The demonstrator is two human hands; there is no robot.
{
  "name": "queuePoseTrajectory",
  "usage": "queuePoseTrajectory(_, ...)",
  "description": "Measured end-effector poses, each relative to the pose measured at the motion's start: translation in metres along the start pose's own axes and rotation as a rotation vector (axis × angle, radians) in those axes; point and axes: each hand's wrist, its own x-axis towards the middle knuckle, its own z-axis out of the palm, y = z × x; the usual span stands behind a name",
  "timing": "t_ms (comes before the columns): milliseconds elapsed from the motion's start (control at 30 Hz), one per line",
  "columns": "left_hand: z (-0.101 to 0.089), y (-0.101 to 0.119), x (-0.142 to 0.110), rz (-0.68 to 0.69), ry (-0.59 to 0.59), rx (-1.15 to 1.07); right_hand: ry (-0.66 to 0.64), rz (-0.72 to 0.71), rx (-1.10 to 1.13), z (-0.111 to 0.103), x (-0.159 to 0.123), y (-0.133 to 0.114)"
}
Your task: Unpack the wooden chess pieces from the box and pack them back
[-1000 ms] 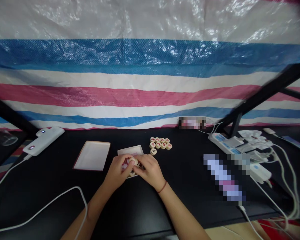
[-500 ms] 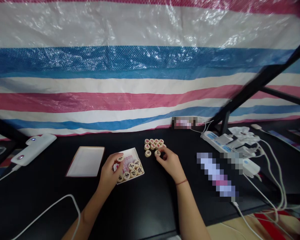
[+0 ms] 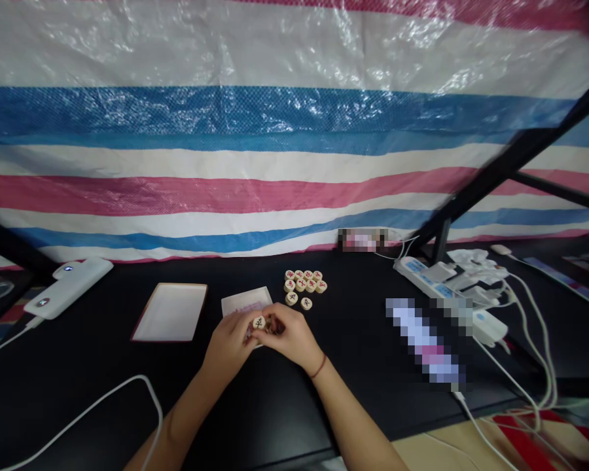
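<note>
Game piece [image 3: 259, 322] sat over the white box [image 3: 243, 298], pinched by the left hand [image 3: 226, 341] in a narrow grip; the right hand [image 3: 294, 335] adjoined it, hold impossible to tell

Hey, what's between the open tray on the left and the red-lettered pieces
In the head view, a white box lies there, partly covered by the left hand and right hand; a black-lettered piece shows between the hands.

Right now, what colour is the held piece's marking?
Black, on the pale piece, head view.
</note>
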Motion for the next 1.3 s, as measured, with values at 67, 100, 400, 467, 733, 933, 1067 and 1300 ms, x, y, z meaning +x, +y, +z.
queuePoseTrajectory(67,0.001,0.001,0.0,0.037,0.006,0.03,0.016,-0.008,-0.014,0.002,-0.001,0.001)
queuePoseTrajectory(100,0.001,0.002,0.001,0.044,0.004,0.042,0.029,-0.004,-0.03,-0.001,-0.001,0.003)
queuePoseTrajectory(400,0.0,-0.003,0.003,-0.05,-0.128,0.06,0.273,0.306,-0.332,-0.066,-0.01,0.052)
queuePoseTrajectory(467,0.0,-0.003,0.003,-0.057,-0.146,0.046,0.221,0.327,-0.376,-0.069,-0.012,0.06)
queuePoseTrajectory(733,-0.003,-0.001,0.004,-0.102,-0.194,0.021,0.106,0.29,-0.348,-0.061,-0.012,0.061)
queuePoseTrajectory(933,-0.004,-0.001,0.006,-0.109,-0.223,0.013,0.101,0.302,-0.372,-0.059,-0.012,0.064)
queuePoseTrajectory(1067,-0.004,-0.001,0.006,-0.117,-0.227,0.013,0.11,0.287,-0.38,-0.056,-0.011,0.065)
queuePoseTrajectory(1300,-0.003,-0.001,0.005,-0.124,-0.234,0.007,0.117,0.308,-0.374,-0.053,-0.012,0.069)
